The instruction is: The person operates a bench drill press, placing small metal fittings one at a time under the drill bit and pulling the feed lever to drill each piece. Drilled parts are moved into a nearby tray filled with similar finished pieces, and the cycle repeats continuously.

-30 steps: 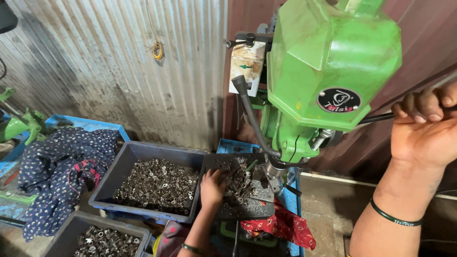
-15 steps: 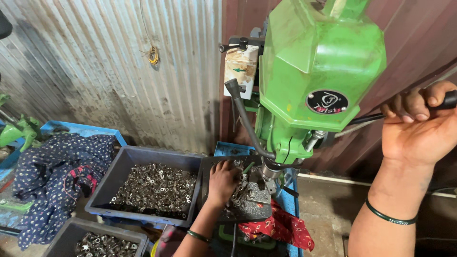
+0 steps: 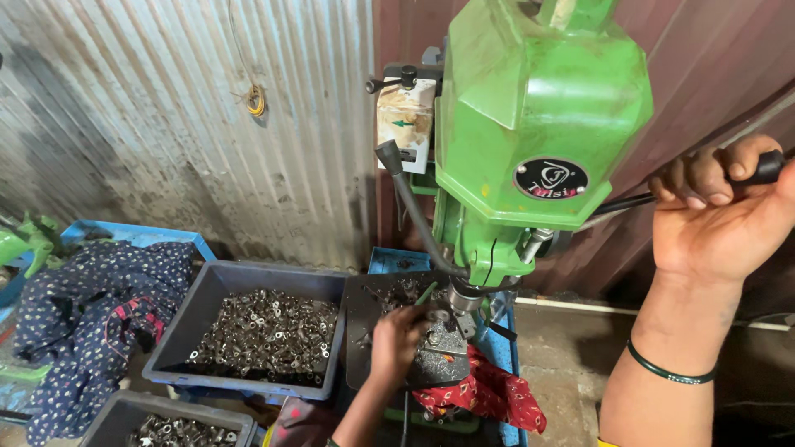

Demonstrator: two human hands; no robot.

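Right hand (image 3: 725, 219) is wrapping closed around the black-knobbed steel feed lever (image 3: 766, 170) of the green bench drill press (image 3: 538, 132); fingers (image 3: 704, 175) curled fully over the bar, thumb underneath.

Left hand (image 3: 397, 341) is reaching low onto the dark metal drill table (image 3: 373, 302), fingers bunched around a small grey metal fitting (image 3: 439, 335) sitting just under the chuck (image 3: 464, 298). I cannot tell how tightly the fingers are pinching it, as the hand is hiding its own grip.

To do this well, I am judging that the piece needs holding flat and square under the spindle, fingertips kept off to the side of the bit, while the lever is coming down in a steady, even pull, not a jerk.

The fitting is looking small, dull silver, blocky, lying among loose swarf on the table. It seems to match the heap of small silvery metal parts filling the grey plastic crate (image 3: 178, 348) just to the left. A second grey crate (image 3: 108, 418) is sitting nearer, also holding parts. A crumpled red patterned cloth (image 3: 489, 393) is lying below the table; a dark blue floral cloth (image 3: 91, 298) is draped well off left, against the corrugated metal wall (image 3: 166, 124).
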